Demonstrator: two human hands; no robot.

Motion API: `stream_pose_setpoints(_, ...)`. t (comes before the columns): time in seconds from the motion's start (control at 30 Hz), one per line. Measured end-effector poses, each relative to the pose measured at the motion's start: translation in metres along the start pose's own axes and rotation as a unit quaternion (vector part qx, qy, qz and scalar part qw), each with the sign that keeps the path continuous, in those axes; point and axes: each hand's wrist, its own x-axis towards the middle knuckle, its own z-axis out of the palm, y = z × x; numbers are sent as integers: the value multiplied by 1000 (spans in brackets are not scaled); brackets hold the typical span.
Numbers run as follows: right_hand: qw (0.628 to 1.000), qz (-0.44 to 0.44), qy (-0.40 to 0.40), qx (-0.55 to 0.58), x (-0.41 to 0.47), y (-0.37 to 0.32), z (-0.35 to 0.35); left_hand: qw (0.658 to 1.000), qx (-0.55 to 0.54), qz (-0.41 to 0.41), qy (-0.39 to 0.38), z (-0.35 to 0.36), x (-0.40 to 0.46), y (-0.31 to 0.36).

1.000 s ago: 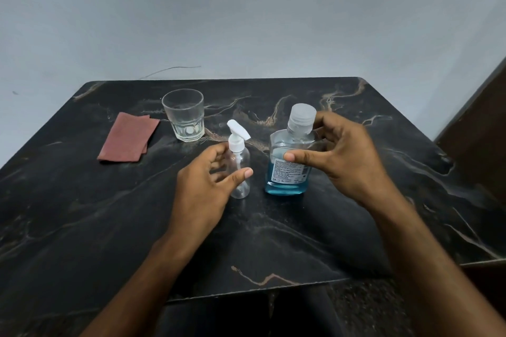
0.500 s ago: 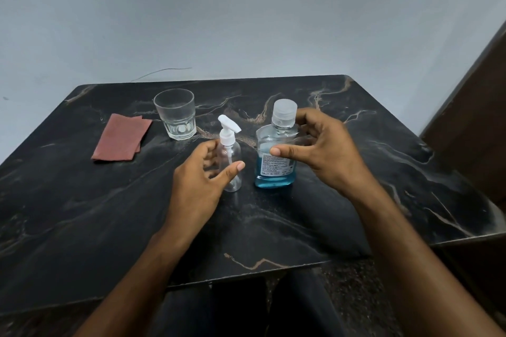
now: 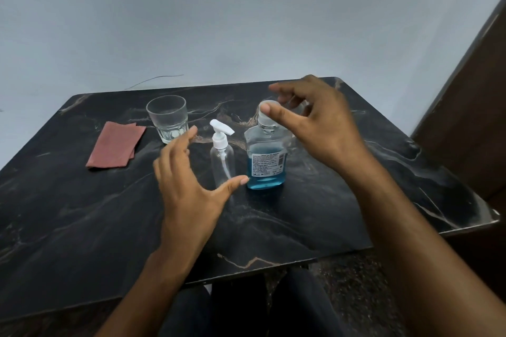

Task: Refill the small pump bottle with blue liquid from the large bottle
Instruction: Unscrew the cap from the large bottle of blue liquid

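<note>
Left hand: raised above the table, fingers straight and spread, thumb stretched toward the right, grasping nothing; it stands just left of the small bottle, the thumb tip crossing in front of that bottle's lower body, contact not determinable. Right hand: raised at the level of the large bottle's cap, fingers loosely curved and apart, thumb tip in front of the cap; whether thumb or fingers touch the cap cannot be told, and no firm grasp is visible. Small clear plastic pump bottle with white pump head: upright on the table between the two hands, appearing to hold no liquid, dip tube visible inside, nozzle pointing right toward the large bottle. Large clear flat-sided plastic bottle with a pale translucent cap and a printed label: upright, just right of the small pump bottle and apart from it, blue liquid filling roughly its lower half, cap on. Clear faceted drinking glass: upright, behind and left of the left hand, near the small pump bottle. Folded reddish-brown cloth: flat on the table, just left of the glass. Black marble-patterned table with pale and tan veins: carries all items; a plain pale wall behind it, a dark brown panel at the far right.
</note>
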Motion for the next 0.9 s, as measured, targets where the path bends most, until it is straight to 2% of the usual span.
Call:
stream_pose_setpoints(0.07,999,-16,-9,-45,2,-4,1,997,-19,63,46,-1,-17,11)
stream_pose_setpoints(0.1,998,-17,-14,-51,3,-6,2,995,-35,85,41,1,-25,17)
stream_pose_setpoints(0.23,998,-20,-17,-59,6,-11,1,991,-56,108,-54,15,-41,34)
stream_pose_setpoints(0.37,997,-13,-44,-69,10,-16,-7,989,5,102,-110,22,-35,43)
stream_pose_setpoints(0.53,993,-9,-92,-74,18,-19,-16,983,101,126,-93,26,-26,53)
stream_pose_setpoints(0.73,991,-9,-130,-42,21,-18,-17,975,151,142,-75,24,-18,55)
stream_pose_setpoints(0.9,987,-29,-137,-83,26,-18,-13,972,171,147,-69,21,-14,56)
